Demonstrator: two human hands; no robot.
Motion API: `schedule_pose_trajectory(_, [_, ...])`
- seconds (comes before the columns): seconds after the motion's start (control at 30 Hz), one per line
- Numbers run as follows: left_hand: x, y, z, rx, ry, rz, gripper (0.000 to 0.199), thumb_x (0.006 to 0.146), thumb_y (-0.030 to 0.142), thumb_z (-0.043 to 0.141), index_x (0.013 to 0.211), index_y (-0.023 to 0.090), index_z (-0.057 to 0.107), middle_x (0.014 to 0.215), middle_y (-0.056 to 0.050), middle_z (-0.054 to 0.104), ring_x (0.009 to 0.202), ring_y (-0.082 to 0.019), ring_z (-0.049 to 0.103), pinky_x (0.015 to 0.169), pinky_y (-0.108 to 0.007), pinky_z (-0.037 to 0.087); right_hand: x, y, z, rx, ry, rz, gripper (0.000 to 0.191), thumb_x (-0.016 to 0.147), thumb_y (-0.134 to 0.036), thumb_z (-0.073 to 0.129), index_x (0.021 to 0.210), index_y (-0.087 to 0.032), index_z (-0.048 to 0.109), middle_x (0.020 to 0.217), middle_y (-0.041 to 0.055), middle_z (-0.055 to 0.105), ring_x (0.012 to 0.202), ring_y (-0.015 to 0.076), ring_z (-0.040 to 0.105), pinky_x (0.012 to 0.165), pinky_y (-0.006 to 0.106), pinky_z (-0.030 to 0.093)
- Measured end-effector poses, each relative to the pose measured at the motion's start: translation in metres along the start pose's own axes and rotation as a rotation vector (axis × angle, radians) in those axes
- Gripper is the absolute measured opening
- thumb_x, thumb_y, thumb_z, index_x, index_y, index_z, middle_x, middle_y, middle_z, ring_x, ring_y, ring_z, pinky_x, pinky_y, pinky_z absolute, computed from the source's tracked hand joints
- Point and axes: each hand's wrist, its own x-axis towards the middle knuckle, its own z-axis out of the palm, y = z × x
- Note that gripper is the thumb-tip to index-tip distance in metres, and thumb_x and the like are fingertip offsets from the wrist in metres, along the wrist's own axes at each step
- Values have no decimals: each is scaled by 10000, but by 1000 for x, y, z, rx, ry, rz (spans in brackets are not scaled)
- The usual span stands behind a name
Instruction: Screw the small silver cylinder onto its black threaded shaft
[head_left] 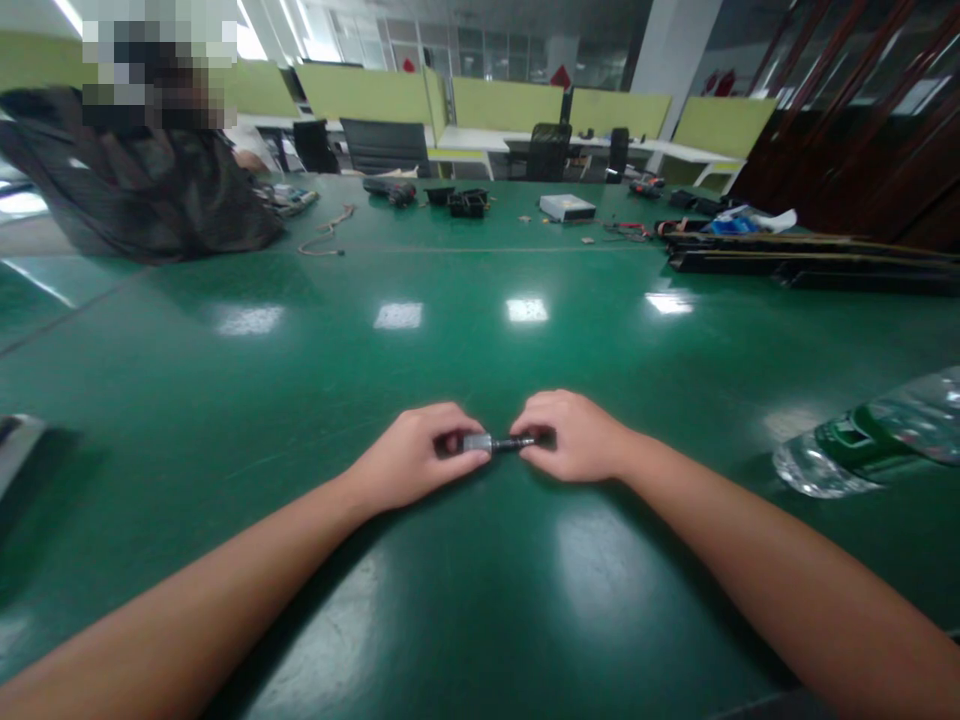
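Observation:
A small metal part (478, 443) with a silver block-like body lies just above the green table (450, 580), near its middle; a thin dark ribbed shaft (513, 443) points right from it. My left hand (416, 450) pinches the silver body between thumb and fingers. At the other end, the thumb and fingers of my right hand (570, 437) close around the shaft's tip. The part's exact kind is too small to make out, and fingers hide both its ends.
On the right a clear plastic bottle (862, 440) with a green label lies on its side. A grey-edged object (16, 450) sits at the left edge. Farther back are a dark bag (165, 190), a silver box (567, 208), black parts (466, 203) and long black strips (810, 262).

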Motion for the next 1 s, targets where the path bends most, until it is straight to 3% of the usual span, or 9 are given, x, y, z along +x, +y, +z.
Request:
schedule_pose_trajectory(0.3, [1,2,0,1,4,8,205,882,366,700,991,197,737,817,-3,668,712,-135,611,670,-238,470,5,-3,11,10,49,-74,183,925,-305,649,1005,-185,762,924,66,690,883,182,597,791,297,450])
schedule_pose_trajectory(0.47, [1,1,0,7,-6,4,210,879,368,702,1002,201,732,827,-3,664,723,-138,610,671,-239,467,4,-5,8,33,30,-86,160,878,-226,668,1014,-176,738,929,64,691,892,186,598,815,297,463])
schedule_pose_trajectory(0.63, [1,0,0,-2,-13,14,197,884,359,695,1003,205,727,828,1,661,725,-137,607,673,-238,464,3,-5,6,102,38,-37,293,801,-117,676,1088,-175,696,907,40,688,854,170,598,806,284,470])
schedule_pose_trajectory(0.83, [1,0,0,0,-14,-2,216,887,379,690,1005,202,728,828,-4,662,720,-140,609,668,-240,469,6,-4,6,114,26,11,132,839,-166,694,970,-167,709,884,40,693,815,155,598,761,270,453])
schedule_pose_trajectory(1.0, [2,1,-1,-7,-14,3,214,881,377,692,997,201,730,813,-3,662,706,-138,608,660,-239,470,5,-2,8,70,14,-49,132,890,-217,668,1002,-170,720,914,50,710,873,173,598,802,288,448])
